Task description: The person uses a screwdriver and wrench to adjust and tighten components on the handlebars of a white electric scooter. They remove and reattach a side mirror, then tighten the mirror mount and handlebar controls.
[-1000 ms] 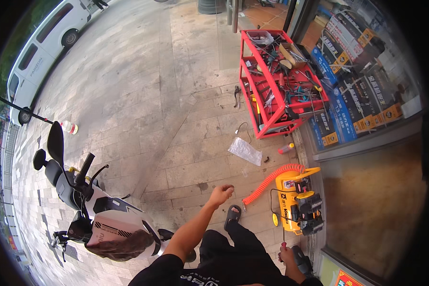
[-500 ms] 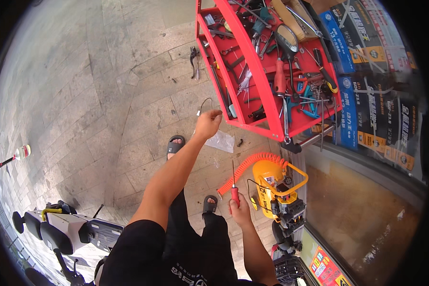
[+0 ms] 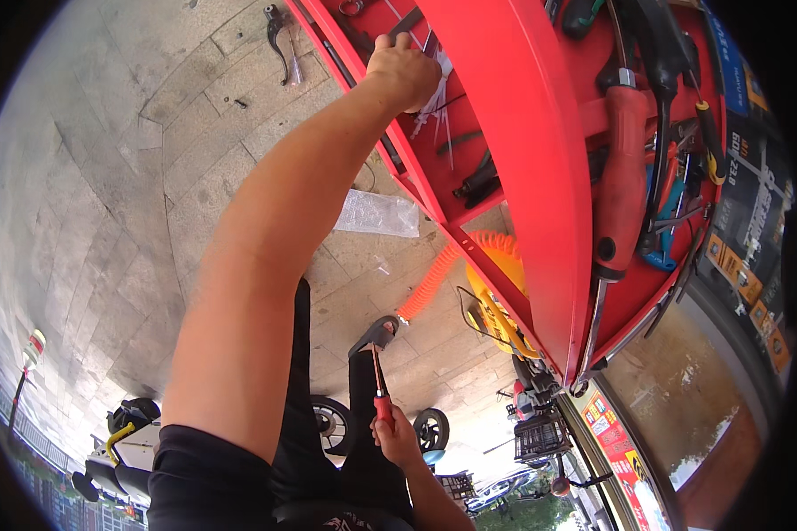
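Red-handled screwdriver (image 3: 383, 409), one, lies inside the right grip (image 3: 398, 441), the fingers closed around its handle; the shaft projects from the hand away from the body, well apart from the cart. The left grip (image 3: 405, 73) is over the lower tray of one red tool cart (image 3: 527, 133), fingers bent, just beside several thin white strips (image 3: 432, 113); these overlap and cannot be counted. Whether it grasps anything cannot be told, the back of the hand hiding the fingertips.

Upper tray: one larger red-handled tool (image 3: 622, 168) and one tool with a yellow-and-black handle (image 3: 712, 150), among others partly hidden.

Paving: one clear plastic bag (image 3: 379, 214), one black lever (image 3: 277, 40), one orange coiled hose (image 3: 429, 283) and one yellow machine (image 3: 498, 276), partly covered by the cart. Two wheels (image 3: 431, 429) show near the right forearm.
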The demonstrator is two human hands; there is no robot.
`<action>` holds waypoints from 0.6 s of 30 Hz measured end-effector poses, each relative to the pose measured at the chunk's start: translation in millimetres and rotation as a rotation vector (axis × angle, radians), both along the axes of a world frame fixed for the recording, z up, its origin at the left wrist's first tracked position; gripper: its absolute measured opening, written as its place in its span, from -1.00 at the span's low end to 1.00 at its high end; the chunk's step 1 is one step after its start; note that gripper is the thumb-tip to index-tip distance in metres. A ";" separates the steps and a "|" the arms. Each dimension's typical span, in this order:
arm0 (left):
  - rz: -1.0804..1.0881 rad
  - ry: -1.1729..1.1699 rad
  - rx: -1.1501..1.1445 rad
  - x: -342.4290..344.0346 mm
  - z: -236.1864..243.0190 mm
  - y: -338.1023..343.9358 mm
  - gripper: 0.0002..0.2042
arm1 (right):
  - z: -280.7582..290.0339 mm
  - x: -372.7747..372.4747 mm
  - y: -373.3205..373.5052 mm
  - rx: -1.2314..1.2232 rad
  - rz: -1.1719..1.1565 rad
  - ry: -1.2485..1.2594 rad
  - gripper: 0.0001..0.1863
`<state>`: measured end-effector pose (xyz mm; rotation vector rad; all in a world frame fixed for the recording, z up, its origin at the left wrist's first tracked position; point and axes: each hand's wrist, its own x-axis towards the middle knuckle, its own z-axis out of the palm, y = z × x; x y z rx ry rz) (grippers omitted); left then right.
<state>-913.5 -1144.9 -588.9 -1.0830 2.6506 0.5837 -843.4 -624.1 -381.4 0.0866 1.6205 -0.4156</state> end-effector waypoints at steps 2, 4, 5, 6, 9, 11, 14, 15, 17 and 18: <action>-0.031 0.009 -0.008 -1.2 -5.7 -1.2 -0.76 | -0.2 0.0 5.0 0.064 -0.059 -0.016 -0.59; -0.052 0.019 -0.005 -1.2 -7.0 -1.4 -0.76 | -0.5 -0.5 9.3 0.082 -0.042 -0.003 -0.60; -0.057 0.021 -0.005 -0.8 -6.3 -1.1 -0.76 | -0.9 -0.7 11.2 0.112 -0.058 -0.011 -0.60; -0.066 0.024 -0.011 -0.6 -5.1 -1.1 -0.76 | -1.7 -1.1 12.8 0.090 -0.042 -0.002 -0.60; -0.077 0.023 -0.027 -0.7 -0.7 2.8 -0.76 | -4.7 -1.3 17.5 0.079 -0.040 0.000 -0.60; -0.078 0.017 -0.041 -2.5 1.3 7.5 -0.76 | -7.7 -0.9 20.7 0.059 -0.048 0.005 -0.60; -0.075 0.003 -0.065 -5.0 2.1 16.9 -0.76 | -11.1 1.0 26.0 0.064 -0.092 0.006 -0.61; -0.067 -0.002 -0.073 -5.7 2.1 20.6 -0.75 | -11.8 1.7 27.6 0.051 -0.082 0.022 -0.61; -0.067 -0.027 -0.094 -7.9 1.7 25.7 -0.76 | -12.5 3.2 30.0 0.058 -0.113 0.024 -0.61; -0.077 -0.030 -0.096 -8.0 1.5 28.8 -0.76 | -12.2 3.7 30.8 0.033 -0.097 0.039 -0.61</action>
